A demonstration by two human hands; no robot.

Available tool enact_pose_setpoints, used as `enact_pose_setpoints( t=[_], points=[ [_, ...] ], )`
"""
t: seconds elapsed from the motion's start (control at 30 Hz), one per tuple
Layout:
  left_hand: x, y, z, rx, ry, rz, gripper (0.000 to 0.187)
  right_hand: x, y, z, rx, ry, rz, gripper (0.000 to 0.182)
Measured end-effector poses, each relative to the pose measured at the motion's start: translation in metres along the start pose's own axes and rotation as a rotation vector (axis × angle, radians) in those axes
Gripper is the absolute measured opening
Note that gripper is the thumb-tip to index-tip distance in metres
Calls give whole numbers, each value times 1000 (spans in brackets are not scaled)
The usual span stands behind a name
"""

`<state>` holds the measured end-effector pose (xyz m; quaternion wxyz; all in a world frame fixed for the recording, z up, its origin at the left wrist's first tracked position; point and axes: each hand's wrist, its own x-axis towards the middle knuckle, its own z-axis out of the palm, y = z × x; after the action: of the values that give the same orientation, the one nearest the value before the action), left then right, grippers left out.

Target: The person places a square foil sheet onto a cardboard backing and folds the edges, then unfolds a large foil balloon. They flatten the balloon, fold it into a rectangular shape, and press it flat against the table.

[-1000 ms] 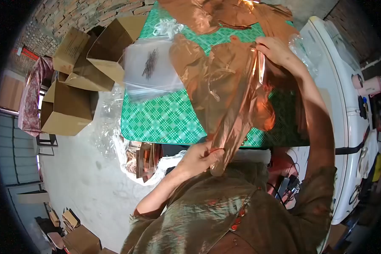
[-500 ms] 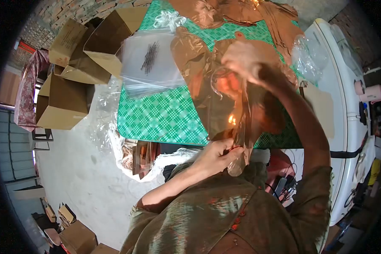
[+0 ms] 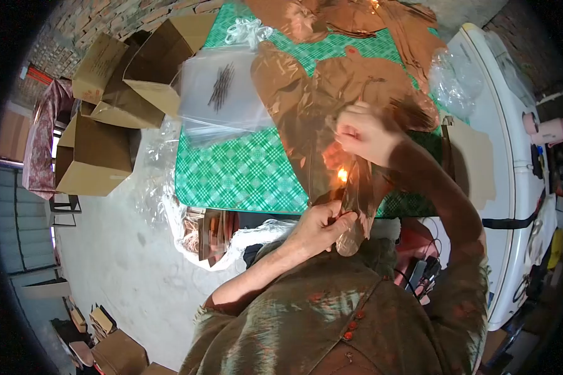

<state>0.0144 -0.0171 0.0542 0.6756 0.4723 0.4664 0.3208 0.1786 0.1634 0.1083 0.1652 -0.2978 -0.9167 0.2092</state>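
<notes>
Glossy brown film sheets (image 3: 281, 84) lie over the green checked tablecloth (image 3: 238, 172), with bright light reflected on them. At the near table edge my left hand (image 3: 324, 230) pinches a narrow strip of brown translucent film (image 3: 351, 240), whose rounded end hangs below the fingers. My right hand (image 3: 363, 132) is above the film, further up and to the right, with its fingers curled; what they hold, if anything, I cannot make out. Left of the film is a stack of clear plastic bags (image 3: 216, 94) with thin dark strands on top.
Open cardboard boxes (image 3: 100, 156) stand at the left. Crumpled clear plastic (image 3: 453, 81) lies at the table's right side, beside a white appliance (image 3: 513, 156). More brown sheets (image 3: 356, 19) cover the far end. Below the near edge is a bag with brown pieces (image 3: 213, 234).
My right hand has come down toward me over the film, from the upper part of the sheets. My left hand has stayed nearly in place on the strip.
</notes>
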Motion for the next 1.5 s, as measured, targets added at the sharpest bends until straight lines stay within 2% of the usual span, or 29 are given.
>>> enact_pose_setpoints(
  t=[0.03, 0.1, 0.17, 0.23, 0.3, 0.33, 0.43, 0.47, 0.53, 0.6, 0.67, 0.77, 0.87, 0.93, 0.97, 1.0, 1.07, 1.17, 1.27, 1.37, 1.4, 1.5],
  points=[
    [-1, 4, -1, -10, -1, -1, 29, -17, -20, -22, 48, 5, 26, 11],
    [2, -3, -6, -22, -41, -11, 23, -53, -18, -42, -2, -210, 150, 15],
    [3, 0, -10, -21, -52, -21, 22, -93, -40, -71, 60, -215, -19, 14],
    [1, 13, -11, -7, -32, -32, 22, -142, -37, -86, -18, -711, -43, 19],
    [4, 10, -13, 34, -18, 6, 23, -172, -59, -80, 138, -1048, 349, 32],
    [6, 8, -14, 58, -11, 25, 24, -239, -56, -46, 497, -654, 589, 35],
    [11, 3, -17, 253, 67, 193, 24, -231, -76, -44, -264, -803, 442, 28],
    [10, 4, -17, 326, 93, 245, 23, -216, -73, -52, -222, -659, 315, 23],
    [11, 10, -17, 468, 153, 359, 23, -176, -81, -64, -410, -260, 155, 15],
    [4, 26, -14, 441, 161, 344, 20, -138, -86, -70, -422, -29, 147, 16],
    [1, 31, -13, 457, 186, 355, 18, -109, -70, -47, -218, 119, 42, 19],
    [-3, 30, -13, 519, 226, 390, 15, -61, -47, -26, -343, 15, -253, 26],
    [-5, 26, -15, 507, 269, 401, 14, -49, -4, -9, -335, -25, -399, 22],
    [-11, 26, -20, 482, 306, 427, 14, -40, 23, -24, -197, -91, -365, 19],
    [-15, 28, -24, 465, 314, 363, 15, -38, 37, -32, -130, -126, -346, 18],
    [-19, 32, -29, 447, 319, 298, 16, -37, 40, -49, -348, -111, -338, 14],
    [-26, 38, -35, 362, 330, 237, 19, -38, 69, -69, -369, -127, -186, 22],
    [-32, 29, -43, 349, 314, 161, 20, -49, 100, -102, -175, 2, -50, 25],
    [-31, 17, -45, 191, 256, 112, 25, -38, 127, -132, 159, -268, 300, 25],
    [-23, -6, -45, 93, 233, 135, 27, -19, 123, -146, 515, -275, 436, 19],
    [-21, -7, -43, 78, 233, 156, 28, -16, 125, -147, 619, -203, 405, 13],
    [-21, -1, -37, -37, 201, 98, 27, 6, 141, -147, 557, -205, 477, 12]
  ],
)
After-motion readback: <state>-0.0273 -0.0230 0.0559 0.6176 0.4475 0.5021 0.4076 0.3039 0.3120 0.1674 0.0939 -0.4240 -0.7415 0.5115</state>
